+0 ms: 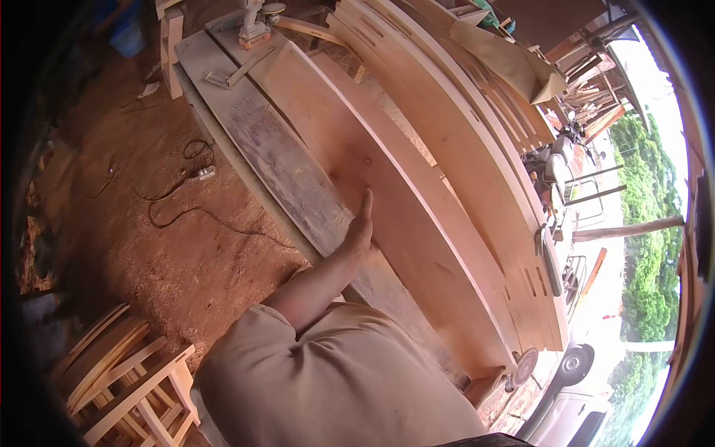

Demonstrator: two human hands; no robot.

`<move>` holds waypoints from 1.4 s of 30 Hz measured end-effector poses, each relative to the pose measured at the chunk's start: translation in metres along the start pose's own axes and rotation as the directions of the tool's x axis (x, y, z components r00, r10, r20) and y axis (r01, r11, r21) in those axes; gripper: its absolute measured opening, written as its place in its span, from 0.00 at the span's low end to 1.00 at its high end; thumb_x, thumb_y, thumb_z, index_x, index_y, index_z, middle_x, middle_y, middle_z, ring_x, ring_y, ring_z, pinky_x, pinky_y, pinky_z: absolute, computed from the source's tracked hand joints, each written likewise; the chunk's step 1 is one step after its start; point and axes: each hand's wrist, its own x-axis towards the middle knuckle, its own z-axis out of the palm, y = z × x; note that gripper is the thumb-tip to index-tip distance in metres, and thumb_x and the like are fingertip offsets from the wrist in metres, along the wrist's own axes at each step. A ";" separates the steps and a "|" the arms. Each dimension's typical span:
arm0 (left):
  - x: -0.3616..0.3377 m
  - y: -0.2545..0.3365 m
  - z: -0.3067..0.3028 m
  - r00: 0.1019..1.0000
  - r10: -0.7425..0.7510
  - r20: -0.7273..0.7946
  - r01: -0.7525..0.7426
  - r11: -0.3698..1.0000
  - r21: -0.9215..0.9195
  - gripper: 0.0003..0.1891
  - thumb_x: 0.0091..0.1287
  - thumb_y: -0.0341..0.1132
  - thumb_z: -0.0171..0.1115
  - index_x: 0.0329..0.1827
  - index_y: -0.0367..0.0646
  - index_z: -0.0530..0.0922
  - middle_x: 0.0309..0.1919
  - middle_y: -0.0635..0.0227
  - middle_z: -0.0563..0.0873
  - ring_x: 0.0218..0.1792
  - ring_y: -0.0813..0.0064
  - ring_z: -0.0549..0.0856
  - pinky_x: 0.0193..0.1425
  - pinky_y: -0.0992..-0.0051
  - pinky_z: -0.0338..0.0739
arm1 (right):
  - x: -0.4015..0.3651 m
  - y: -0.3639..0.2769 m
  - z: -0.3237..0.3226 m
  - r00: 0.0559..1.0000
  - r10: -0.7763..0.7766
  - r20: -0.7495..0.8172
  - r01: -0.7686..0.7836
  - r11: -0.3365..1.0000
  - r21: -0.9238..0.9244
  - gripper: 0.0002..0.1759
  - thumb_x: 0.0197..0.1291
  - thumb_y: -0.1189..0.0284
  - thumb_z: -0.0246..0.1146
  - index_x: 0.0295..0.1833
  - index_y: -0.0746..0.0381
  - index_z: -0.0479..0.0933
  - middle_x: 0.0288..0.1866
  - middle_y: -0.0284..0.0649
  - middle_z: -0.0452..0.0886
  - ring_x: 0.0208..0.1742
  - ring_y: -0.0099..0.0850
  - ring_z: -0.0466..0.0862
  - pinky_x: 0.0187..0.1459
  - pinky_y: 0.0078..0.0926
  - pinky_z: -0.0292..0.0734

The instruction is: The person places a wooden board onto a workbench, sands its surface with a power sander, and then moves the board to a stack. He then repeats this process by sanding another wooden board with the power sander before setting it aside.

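Note:
A long reddish wooden board (417, 216) lies lengthwise on the worn workbench (279, 160). My left hand (360, 226) is at the board's near long edge, its thumb stretched along the wood and its other fingers mostly hidden at the edge. At the lower right end of the board, part of my right hand (488, 381) seems to show beside a round sanding disc (526, 366); its fingers are too unclear to make out.
More slotted boards (477, 164) lie behind. A cordless drill (253, 26) and a hammer-like tool (242, 68) rest at the bench's far end. A cable (186, 212) crosses the dirt floor. Wooden frames (141, 387) stand lower left; a motorcycle (555, 167) is at right.

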 end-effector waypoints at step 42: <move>-0.506 -0.183 -0.620 0.194 0.637 -0.746 0.914 0.159 0.373 0.31 0.79 0.61 0.47 0.67 0.45 0.81 0.52 0.46 0.91 0.52 0.51 0.92 0.51 0.53 0.87 | 0.086 0.026 0.220 0.528 -0.834 0.162 0.752 0.371 -0.545 0.27 0.73 0.56 0.62 0.68 0.64 0.76 0.70 0.59 0.75 0.70 0.57 0.76 0.70 0.61 0.72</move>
